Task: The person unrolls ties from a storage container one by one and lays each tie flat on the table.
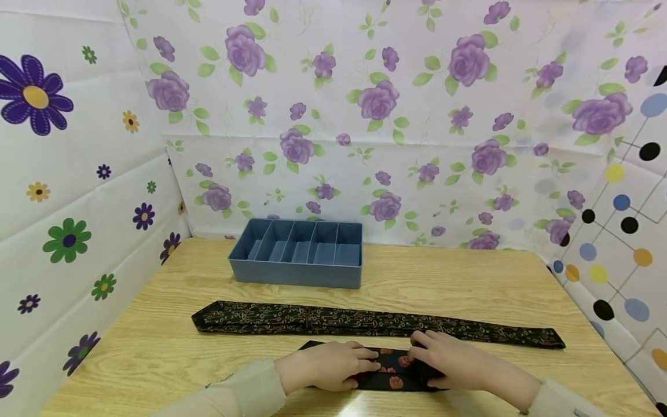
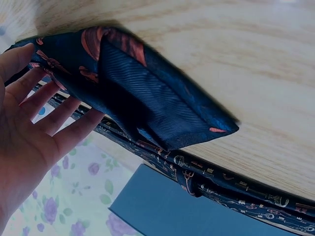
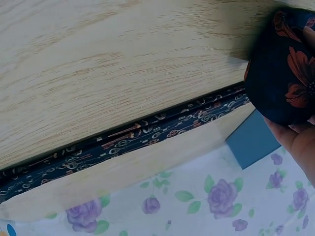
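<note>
A dark necktie with red-orange flowers [image 1: 395,382] lies folded near the table's front edge. On its left part my left hand [image 1: 329,365] rests with fairly straight fingers; in the left wrist view these touch the tie beside its pointed end [image 2: 152,93], whose ribbed lining shows. My right hand [image 1: 455,360] grips the folded right end, a rounded bend [image 3: 275,73] between thumb and fingers in the right wrist view. Just beyond both hands, a second black necktie with a small gold and red pattern [image 1: 260,318] lies stretched flat across the table.
A blue-grey box with several narrow compartments [image 1: 297,274] stands behind the ties, left of centre. The wooden table [image 1: 443,278] meets a flowered cloth [image 1: 333,116] at the back, with printed cloth on both sides.
</note>
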Available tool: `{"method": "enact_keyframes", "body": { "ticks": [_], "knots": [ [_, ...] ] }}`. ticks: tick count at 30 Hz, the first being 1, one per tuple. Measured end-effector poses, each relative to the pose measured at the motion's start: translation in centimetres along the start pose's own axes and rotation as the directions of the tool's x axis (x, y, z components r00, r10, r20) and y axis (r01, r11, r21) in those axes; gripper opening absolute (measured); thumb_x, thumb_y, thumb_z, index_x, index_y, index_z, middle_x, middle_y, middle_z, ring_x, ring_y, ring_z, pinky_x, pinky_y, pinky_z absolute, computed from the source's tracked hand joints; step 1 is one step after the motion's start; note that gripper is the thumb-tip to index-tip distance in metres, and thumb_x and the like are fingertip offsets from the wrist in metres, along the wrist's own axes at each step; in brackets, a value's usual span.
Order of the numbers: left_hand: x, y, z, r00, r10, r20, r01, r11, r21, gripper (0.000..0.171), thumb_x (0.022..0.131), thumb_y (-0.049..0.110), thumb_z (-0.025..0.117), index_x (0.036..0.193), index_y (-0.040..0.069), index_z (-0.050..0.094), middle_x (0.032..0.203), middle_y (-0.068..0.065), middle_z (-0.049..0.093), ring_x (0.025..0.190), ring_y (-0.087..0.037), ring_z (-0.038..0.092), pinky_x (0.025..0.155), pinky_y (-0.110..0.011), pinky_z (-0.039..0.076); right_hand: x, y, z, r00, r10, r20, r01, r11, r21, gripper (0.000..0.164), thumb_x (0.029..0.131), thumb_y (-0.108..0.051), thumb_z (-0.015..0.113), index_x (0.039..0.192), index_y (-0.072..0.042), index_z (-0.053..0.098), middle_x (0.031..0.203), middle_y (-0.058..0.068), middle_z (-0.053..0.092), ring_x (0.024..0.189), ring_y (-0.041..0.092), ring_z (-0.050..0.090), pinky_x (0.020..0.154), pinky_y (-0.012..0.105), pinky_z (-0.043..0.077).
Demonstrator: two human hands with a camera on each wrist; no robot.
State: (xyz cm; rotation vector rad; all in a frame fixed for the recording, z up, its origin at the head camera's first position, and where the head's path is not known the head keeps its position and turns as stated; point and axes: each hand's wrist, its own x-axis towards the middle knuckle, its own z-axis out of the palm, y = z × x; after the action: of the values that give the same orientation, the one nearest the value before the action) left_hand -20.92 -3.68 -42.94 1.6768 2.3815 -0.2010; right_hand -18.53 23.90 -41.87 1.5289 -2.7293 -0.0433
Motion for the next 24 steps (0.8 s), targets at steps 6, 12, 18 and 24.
{"method": "enact_keyframes", "body": {
  "ticks": [6,12,18,24],
  "knots": [
    [-0.1,0.1,-0.1,1.0,-0.002,0.006,0.002,1.0,-0.005,0.05,0.097,0.03,0.054,0.144,0.026,0.039,0.149,0.006,0.037,0.133,-0.013,0.042,0.098,-0.021,0.046,-0.5,0.2,0.3,1.0,0.01,-0.01,-0.01,1.0,0.0,0.032,0.077,-0.035,0.077,0.1,-0.02,0.059,0.108,0.0,0.053,0.083,0.008,0.048,0.067,0.028,0.048],
    [-0.3,0.2,-0.1,1.0,-0.009,0.003,0.009,1.0,-0.008,0.05,0.097,0.03,0.053,0.144,0.026,0.04,0.149,0.006,0.038,0.133,-0.013,0.042,0.098,-0.022,0.046,-1.0,0.6,0.7,0.998,0.0,-0.064,-0.001,1.0,-0.012,0.034,0.074,-0.034,0.079,0.096,-0.02,0.056,0.101,-0.006,0.053,0.087,0.01,0.048,0.068,0.03,0.046],
    [-0.4,0.2,0.1,1.0,-0.014,-0.007,0.014,1.0,-0.021,0.049,0.097,0.029,0.053,0.144,0.026,0.04,0.149,0.006,0.038,0.133,-0.013,0.042,0.095,-0.022,0.048,-1.4,1.1,0.9,0.999,0.01,-0.03,-0.009,1.0,0.029,0.035,0.076,-0.032,0.078,0.105,-0.019,0.062,0.105,-0.003,0.052,0.084,0.007,0.046,0.068,0.029,0.046],
    [-0.4,0.2,0.0,1.0,-0.018,-0.02,0.018,0.999,-0.027,0.048,0.097,0.027,0.053,0.143,0.025,0.041,0.148,0.006,0.039,0.132,-0.013,0.043,0.093,-0.021,0.049,-1.7,1.3,0.3,0.999,0.049,0.021,-0.05,0.995,0.087,0.033,0.076,-0.033,0.077,0.104,-0.021,0.062,0.103,-0.003,0.053,0.081,0.005,0.048,0.068,0.03,0.049]
  ]
}}
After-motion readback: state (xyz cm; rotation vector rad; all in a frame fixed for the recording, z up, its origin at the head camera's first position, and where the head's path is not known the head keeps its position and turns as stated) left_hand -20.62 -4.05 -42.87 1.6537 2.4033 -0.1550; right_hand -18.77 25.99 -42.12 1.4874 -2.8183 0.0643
